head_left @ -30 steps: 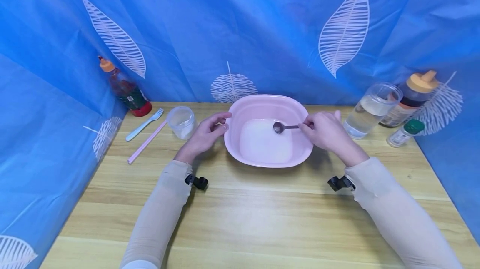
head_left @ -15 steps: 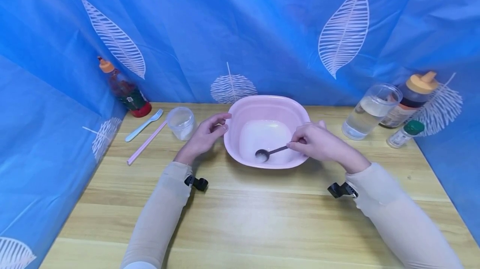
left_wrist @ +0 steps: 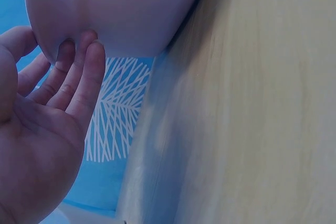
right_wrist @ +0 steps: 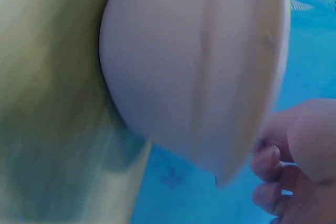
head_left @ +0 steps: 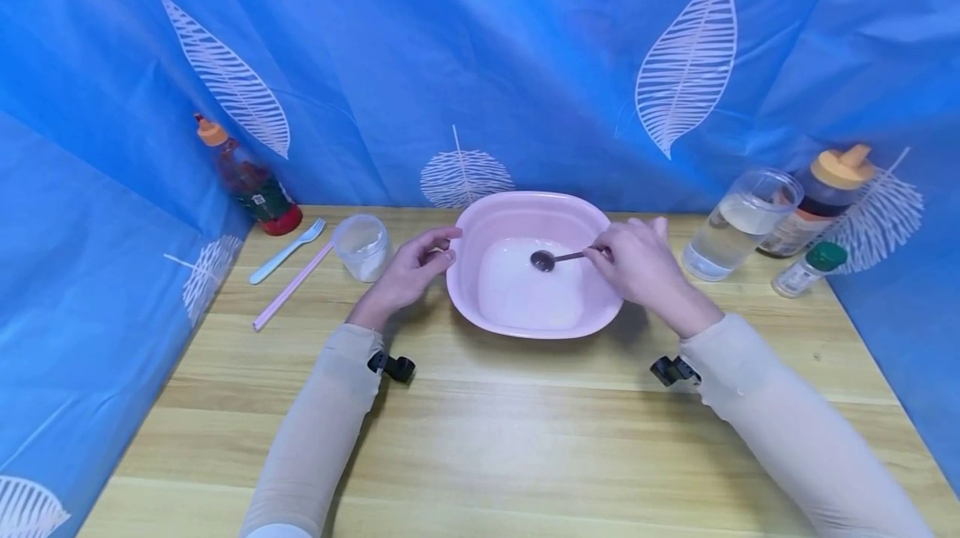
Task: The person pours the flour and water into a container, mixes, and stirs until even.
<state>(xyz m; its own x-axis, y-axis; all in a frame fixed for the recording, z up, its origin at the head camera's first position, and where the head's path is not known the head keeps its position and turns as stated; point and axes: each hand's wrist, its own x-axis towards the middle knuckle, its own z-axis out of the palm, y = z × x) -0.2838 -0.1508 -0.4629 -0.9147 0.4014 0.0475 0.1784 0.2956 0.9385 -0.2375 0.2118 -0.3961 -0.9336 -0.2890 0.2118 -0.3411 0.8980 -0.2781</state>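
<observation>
A pink basin point(head_left: 465, 296) with whitish contents point(head_left: 517, 292) stands at the back middle of the table in the head view. My left hand point(head_left: 412, 271) holds its left rim; bent fingers point(left_wrist: 93, 72) touch the outer wall in the left wrist view. Over the basin's right rim, my right hand point(head_left: 641, 263) pinches the handle of a dark, small-bowled spoon point(head_left: 543, 261). The spoon's bowl is inside the basin, near the middle; whether it touches the contents I cannot tell. In the right wrist view the basin wall point(right_wrist: 173, 66) hides the spoon from the right hand point(right_wrist: 299, 156).
Left of the basin are a clear cup point(head_left: 362, 248) with white stuff, a pink stick point(head_left: 294, 286), a light-blue fork point(head_left: 288, 252) and a red sauce bottle point(head_left: 258, 188). At right stand a water jug point(head_left: 731, 234), a dark bottle point(head_left: 813, 209) and a green-capped shaker point(head_left: 810, 269).
The spoon swings toward the basin's near side, then back up to the middle, as my right hand moves left and near, then away again. My left hand and the basin stay put.
</observation>
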